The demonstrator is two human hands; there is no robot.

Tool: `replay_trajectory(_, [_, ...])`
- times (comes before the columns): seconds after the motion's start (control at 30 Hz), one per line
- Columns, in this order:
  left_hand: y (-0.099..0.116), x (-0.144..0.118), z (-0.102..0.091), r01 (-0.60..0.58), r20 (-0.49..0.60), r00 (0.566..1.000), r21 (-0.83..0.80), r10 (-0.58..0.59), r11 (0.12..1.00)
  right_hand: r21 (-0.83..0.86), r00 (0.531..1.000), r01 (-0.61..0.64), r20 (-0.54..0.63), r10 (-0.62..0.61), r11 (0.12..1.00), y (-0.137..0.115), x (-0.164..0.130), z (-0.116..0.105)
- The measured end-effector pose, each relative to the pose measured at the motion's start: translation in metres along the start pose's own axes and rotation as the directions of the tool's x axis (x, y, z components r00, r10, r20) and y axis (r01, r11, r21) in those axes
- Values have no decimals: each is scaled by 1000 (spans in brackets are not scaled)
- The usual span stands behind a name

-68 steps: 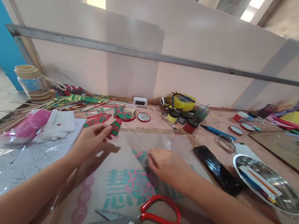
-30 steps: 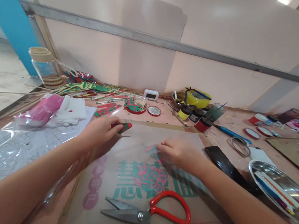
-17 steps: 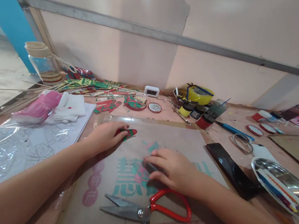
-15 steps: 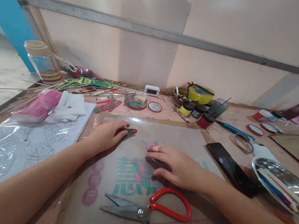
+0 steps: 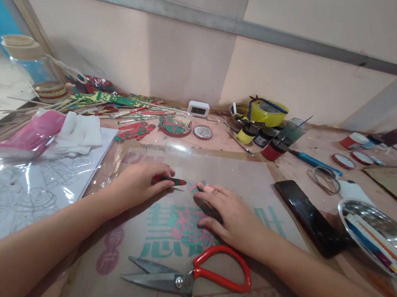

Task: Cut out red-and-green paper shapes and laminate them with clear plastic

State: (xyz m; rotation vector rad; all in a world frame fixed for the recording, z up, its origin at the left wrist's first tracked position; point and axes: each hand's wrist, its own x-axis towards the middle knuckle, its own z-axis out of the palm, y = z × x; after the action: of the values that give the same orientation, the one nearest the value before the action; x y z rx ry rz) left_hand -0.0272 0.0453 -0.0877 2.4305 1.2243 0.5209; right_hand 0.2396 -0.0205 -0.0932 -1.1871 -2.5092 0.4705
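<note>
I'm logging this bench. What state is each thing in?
Left hand: pinching a red-green piece.
Right hand: flat on clear film.
Scissors: shut, lying flat.
Phone: screen dark.
Jar: lidded.
Red pot: capped.

Scissors point(image 5: 194, 284) near, phone point(image 5: 311, 217) rightward

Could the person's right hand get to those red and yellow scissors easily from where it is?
Probably yes. The right hand rests flat on the clear sheet, and the scissors lie just nearer the person, with nothing between them.
</note>
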Motion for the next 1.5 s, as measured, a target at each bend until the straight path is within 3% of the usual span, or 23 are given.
replay_trajectory(0.2, [0, 2, 2, -17, -14, 1000, 46, 18, 999, 222, 996, 69, 45, -81, 973, 28, -5, -15])
replay_trajectory(0.57, [-3, 4, 5, -20, -19, 1000, 66, 22, 998, 12, 985, 141, 102, -141, 990, 15, -12, -21])
replay_trajectory(0.87, [-4, 5, 7, -27, -17, 999, 45, 28, 999, -36, 988, 136, 74, -133, 990, 12, -13, -20])
replay_trajectory(1.07, [-4, 4, 6, -29, -15, 999, 40, 30, 999, -30, 985, 132, 116, -128, 991, 12, -14, -22])
replay_trajectory(1.5, [-2, 5, 5, -26, -8, 1000, 42, 26, 999, -102, 990, 141, 16, -140, 985, 12, -13, -13])
